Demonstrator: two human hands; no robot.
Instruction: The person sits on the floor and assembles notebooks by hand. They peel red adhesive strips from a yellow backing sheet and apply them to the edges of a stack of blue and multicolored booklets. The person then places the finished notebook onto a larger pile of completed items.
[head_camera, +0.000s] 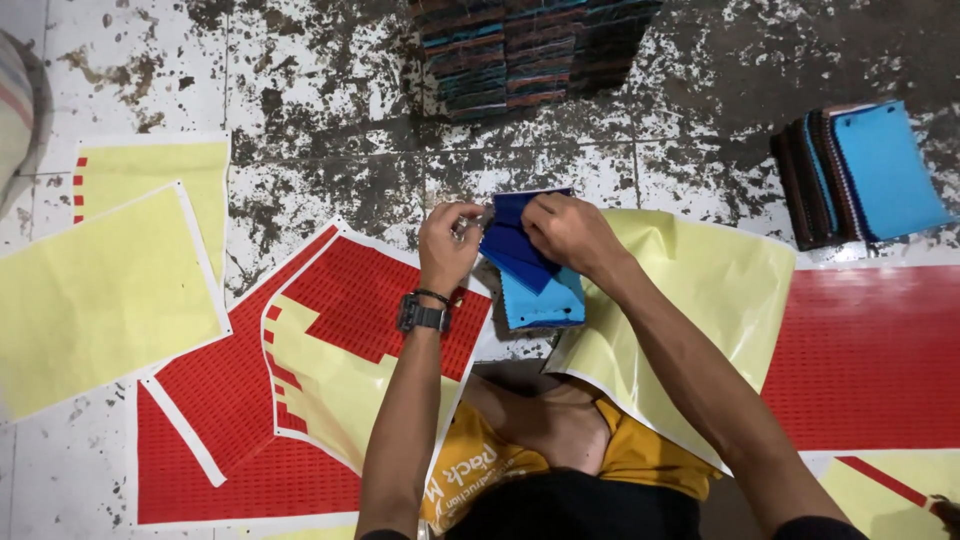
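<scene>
My left hand (447, 243), with a black watch on its wrist, pinches something small beside the top left corner of a small stack of blue fabric swatches (520, 255). What the fingers pinch is too small to tell. My right hand (567, 232) grips the stack's top right edge. The upper swatches are dark blue, and light blue ones (545, 303) show below them. The stack is held over the stained white floor between a red sticker sheet (375, 290) and a yellow backing sheet (700, 290).
Yellow sheets (100, 290) lie at the left. A wide red sheet (870, 350) lies at the right. A stack of dark and blue swatches (860, 170) sits at the upper right, and several more swatch stacks (530, 50) stand at the top. My knee in yellow cloth (560, 440) is below.
</scene>
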